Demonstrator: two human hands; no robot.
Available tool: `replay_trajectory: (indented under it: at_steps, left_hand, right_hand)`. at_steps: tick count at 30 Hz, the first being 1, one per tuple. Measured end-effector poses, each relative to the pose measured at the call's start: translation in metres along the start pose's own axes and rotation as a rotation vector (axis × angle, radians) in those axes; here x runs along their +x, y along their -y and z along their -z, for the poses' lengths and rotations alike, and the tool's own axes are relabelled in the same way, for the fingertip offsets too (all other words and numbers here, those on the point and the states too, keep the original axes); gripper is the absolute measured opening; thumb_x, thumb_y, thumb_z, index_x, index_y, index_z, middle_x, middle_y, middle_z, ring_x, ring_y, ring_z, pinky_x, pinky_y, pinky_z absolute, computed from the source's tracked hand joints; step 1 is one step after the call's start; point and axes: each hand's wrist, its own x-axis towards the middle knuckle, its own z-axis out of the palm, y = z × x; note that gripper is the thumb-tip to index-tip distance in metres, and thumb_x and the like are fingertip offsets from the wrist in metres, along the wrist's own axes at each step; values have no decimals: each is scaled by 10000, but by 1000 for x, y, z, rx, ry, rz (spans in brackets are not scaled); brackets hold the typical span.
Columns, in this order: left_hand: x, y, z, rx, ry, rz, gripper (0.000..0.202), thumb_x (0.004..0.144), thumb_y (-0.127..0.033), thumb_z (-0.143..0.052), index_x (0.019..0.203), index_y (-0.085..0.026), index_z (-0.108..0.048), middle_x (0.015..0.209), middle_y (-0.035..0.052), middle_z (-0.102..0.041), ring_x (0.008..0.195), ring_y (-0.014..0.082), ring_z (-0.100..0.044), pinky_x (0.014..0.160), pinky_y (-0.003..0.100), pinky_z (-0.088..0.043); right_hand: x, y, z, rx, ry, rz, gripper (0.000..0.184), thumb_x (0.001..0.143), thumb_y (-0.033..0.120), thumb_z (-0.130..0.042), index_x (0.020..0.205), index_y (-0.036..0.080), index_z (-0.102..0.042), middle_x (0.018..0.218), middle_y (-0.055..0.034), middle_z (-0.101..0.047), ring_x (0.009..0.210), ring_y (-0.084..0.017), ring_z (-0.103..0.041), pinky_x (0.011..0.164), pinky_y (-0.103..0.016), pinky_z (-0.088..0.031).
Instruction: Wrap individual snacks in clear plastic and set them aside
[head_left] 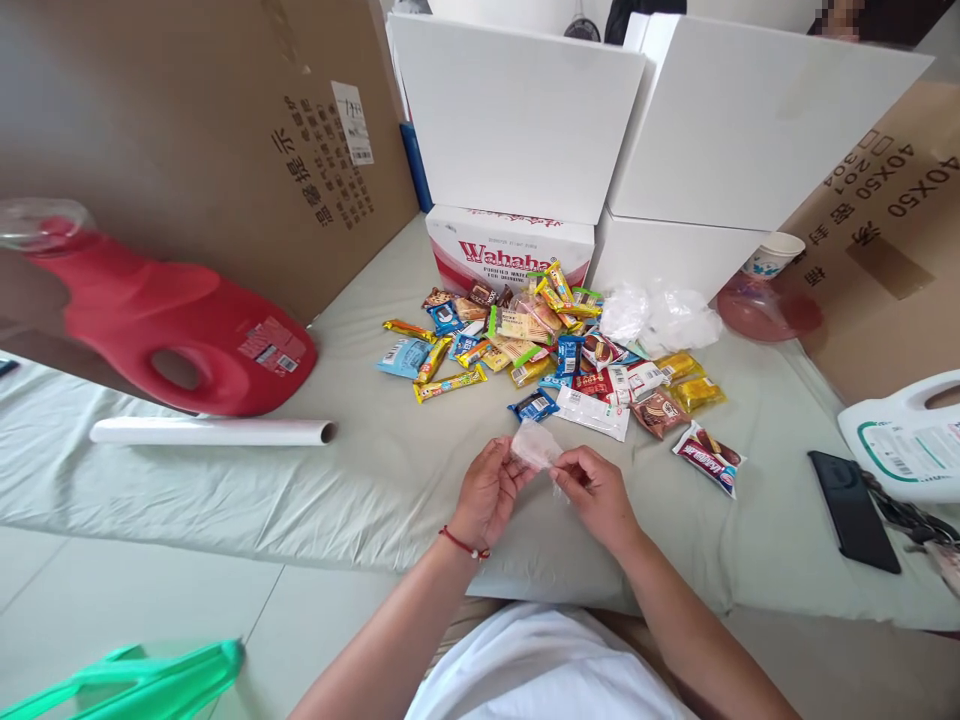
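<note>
A small, thin, whitish see-through plastic bag is held up between both hands over the near part of the cloth. My left hand grips its left side, thumb on top and fingers beneath. At the bag's lower right edge, my right hand pinches the film between thumb and fingers. Just beyond lies a spread heap of wrapped snacks. Nearest the bag are a blue snack packet and a white packet. A pile of crumpled clear plastic bags sits at the heap's right rear.
White boxes and a Wahaha carton stand behind the heap. To the left are a red jug and a white roll. A black phone, keys and a white jug lie at right. Large cardboard flanks both sides.
</note>
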Motion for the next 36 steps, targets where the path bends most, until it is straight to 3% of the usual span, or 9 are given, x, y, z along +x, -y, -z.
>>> replay_trajectory:
  at_steps: [5, 9, 12, 17, 19, 21, 27, 33, 36]
  left_hand:
    - [-12, 3, -3, 168, 32, 30, 483, 578, -428, -957, 889, -162, -701, 910, 22, -683, 803, 122, -632, 664, 218, -507]
    - [-11, 9, -4, 232, 12, 6, 452, 541, -421, -966, 788, -142, -710, 729, -5, -627, 652, 81, -532, 612, 205, -425]
    - [-6, 12, 0, 281, 31, -36, 407, 590, -436, -929, 776, -149, -707, 700, -10, -615, 639, 89, -509, 627, 224, -407]
    - [-6, 16, 3, 599, 78, -251, 285, 757, -441, -788, 782, -172, -695, 761, 8, -646, 704, 126, -532, 683, 255, -412]
    - [-8, 17, 1, 715, 101, -340, 244, 799, -424, -740, 794, -184, -695, 788, 13, -646, 725, 141, -543, 703, 268, -422]
    - [-9, 17, 0, 774, 129, -380, 234, 824, -420, -710, 790, -189, -695, 782, 12, -630, 725, 146, -538, 703, 274, -422]
    - [-8, 8, 1, 589, 133, -245, 270, 782, -435, -747, 769, -176, -675, 736, 2, -616, 703, 134, -511, 699, 261, -411]
    - [-8, -3, -5, 317, 15, -109, 311, 669, -417, -805, 745, -202, -593, 748, -25, -573, 702, 121, -513, 652, 228, -432]
    - [-6, -3, -6, 297, -70, -125, 365, 665, -453, -809, 779, -220, -552, 706, -54, -515, 638, 103, -472, 578, 204, -404]
  right_hand:
    - [0, 3, -3, 99, -50, -99, 219, 901, 425, -666, 842, 215, -655, 678, 19, -584, 567, -128, -482, 535, -247, -382]
    - [0, 5, -4, 132, 6, -102, 245, 876, 445, -691, 822, 209, -659, 682, 17, -581, 578, -127, -477, 548, -248, -383]
    - [-1, 5, -4, 256, 46, -154, 308, 868, 504, -691, 810, 208, -628, 668, 27, -556, 575, -122, -457, 540, -243, -380]
    - [0, 9, -2, 217, -69, -68, 303, 878, 512, -684, 946, 220, -637, 883, -25, -623, 791, -169, -570, 686, -269, -491]
    - [3, 13, -3, 143, -51, 5, 297, 860, 475, -718, 1016, 228, -665, 1008, -50, -640, 919, -193, -597, 791, -295, -511]
    - [6, 14, -4, 129, -5, 18, 247, 890, 458, -688, 977, 227, -688, 981, -47, -645, 911, -191, -606, 803, -297, -504]
    - [13, 7, 0, 309, -35, -177, 329, 879, 532, -673, 851, 207, -632, 762, 10, -586, 672, -140, -514, 613, -248, -437]
    - [13, 4, 9, 294, -155, -184, 358, 904, 582, -616, 841, 232, -574, 686, 34, -509, 583, -138, -465, 528, -251, -426]
    - [13, 2, 14, 299, -202, -189, 366, 903, 594, -617, 852, 233, -580, 626, 46, -488, 525, -129, -443, 477, -244, -406]
